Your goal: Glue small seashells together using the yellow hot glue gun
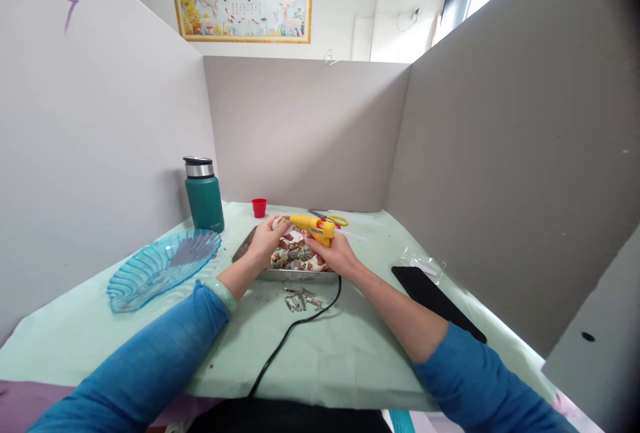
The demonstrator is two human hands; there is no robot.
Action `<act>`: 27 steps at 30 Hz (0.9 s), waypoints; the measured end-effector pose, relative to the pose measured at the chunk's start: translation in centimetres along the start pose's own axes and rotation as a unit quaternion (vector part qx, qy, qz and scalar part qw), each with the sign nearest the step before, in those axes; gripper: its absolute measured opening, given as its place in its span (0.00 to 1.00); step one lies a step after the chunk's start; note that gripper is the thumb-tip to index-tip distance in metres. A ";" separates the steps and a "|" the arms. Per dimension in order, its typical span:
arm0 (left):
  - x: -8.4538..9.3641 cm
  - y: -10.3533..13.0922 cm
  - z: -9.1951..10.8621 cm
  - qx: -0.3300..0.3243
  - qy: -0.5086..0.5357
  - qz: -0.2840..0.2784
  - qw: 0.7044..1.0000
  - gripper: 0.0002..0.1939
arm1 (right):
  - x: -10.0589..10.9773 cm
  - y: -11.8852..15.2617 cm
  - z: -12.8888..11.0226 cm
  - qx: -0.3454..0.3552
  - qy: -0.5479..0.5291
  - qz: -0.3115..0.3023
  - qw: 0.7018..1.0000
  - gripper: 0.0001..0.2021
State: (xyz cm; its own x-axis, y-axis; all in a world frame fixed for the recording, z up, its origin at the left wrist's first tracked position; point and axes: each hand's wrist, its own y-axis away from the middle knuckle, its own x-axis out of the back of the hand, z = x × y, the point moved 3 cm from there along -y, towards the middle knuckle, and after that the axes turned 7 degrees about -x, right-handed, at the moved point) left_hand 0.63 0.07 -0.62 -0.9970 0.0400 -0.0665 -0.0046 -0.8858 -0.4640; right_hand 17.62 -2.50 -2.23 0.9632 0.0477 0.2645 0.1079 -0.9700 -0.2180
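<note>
My right hand (336, 254) is closed around the handle of a yellow glue gun (314, 225), whose nozzle points left. At that nozzle, my left hand (266, 236) pinches a small pale piece that looks like a seashell (281, 222). Both hands are above a metal tray (300, 276) filled with mixed shells (295, 256). The gun's black cord (290, 334) runs from the tray's right side down to the table's front edge. In front of the tray lies a small pile of metal clips or pins (302, 300), too small to make out exactly.
Left stand a blue clear shell-shaped dish (145, 272) and a green bottle (204, 200). A red cup (259, 208) and yellow-handled scissors (338, 220) are behind the tray. Right lie a black flat object (435, 300) and a plastic bag (425, 262). Grey partitions (305, 126) enclose the table.
</note>
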 end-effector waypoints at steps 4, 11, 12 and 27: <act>0.0 -0.1 -0.1 -0.007 -0.012 -0.002 1.000 0.20 | 0.0 -0.2 0.2 0.003 -0.001 -0.001 1.000 0.15; -0.2 0.1 0.0 -0.011 -0.024 -0.002 1.000 0.19 | 0.0 -0.2 0.3 0.001 0.010 -0.002 1.000 0.15; -0.2 0.1 0.1 -0.011 -0.025 -0.002 1.000 0.19 | 0.0 -0.2 0.3 -0.003 0.010 -0.002 1.000 0.15; -0.4 0.2 0.1 -0.005 -0.017 -0.008 1.000 0.20 | -0.1 -0.5 0.7 -0.009 0.010 0.006 1.000 0.15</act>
State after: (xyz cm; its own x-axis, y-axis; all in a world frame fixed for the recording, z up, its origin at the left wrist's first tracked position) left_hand 0.99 -0.14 -0.59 -0.9988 0.0386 -0.0285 -0.0206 -0.8808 -0.4731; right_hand 17.62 -1.86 -2.81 0.9593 0.0313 0.2805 0.0914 -0.9747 -0.2038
